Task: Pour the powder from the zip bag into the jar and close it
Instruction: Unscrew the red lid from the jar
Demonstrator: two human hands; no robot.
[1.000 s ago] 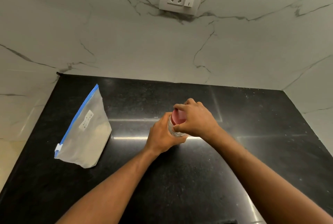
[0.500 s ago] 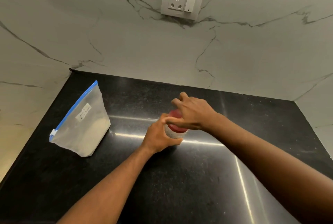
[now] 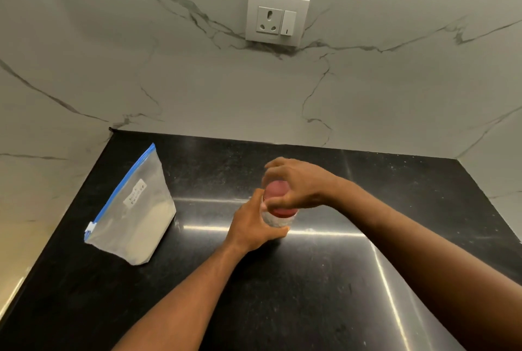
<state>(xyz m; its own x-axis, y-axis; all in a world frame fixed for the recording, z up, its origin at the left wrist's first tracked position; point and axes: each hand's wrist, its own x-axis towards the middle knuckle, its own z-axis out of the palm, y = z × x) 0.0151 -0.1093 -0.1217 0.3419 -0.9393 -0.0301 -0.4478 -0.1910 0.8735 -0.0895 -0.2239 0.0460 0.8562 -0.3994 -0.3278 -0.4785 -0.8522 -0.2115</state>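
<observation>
A small clear jar (image 3: 278, 220) with a red lid (image 3: 278, 191) stands in the middle of the black counter. My left hand (image 3: 251, 227) wraps around the jar's body from the left. My right hand (image 3: 296, 186) grips the red lid from above and the right, fingers curled over its top. To the left, the clear zip bag (image 3: 135, 215) with a blue zip strip and a white label stands upright with pale powder in its bottom. Both hands hide most of the jar.
The black stone counter (image 3: 310, 294) sits in a corner of white marble walls. A wall socket with a switch (image 3: 276, 18) is mounted above the jar. The counter's left edge runs close to the bag.
My right hand has shifted its fingers around the red lid, as in a twist. The left hand stays on the jar. The view has tilted up a little.
</observation>
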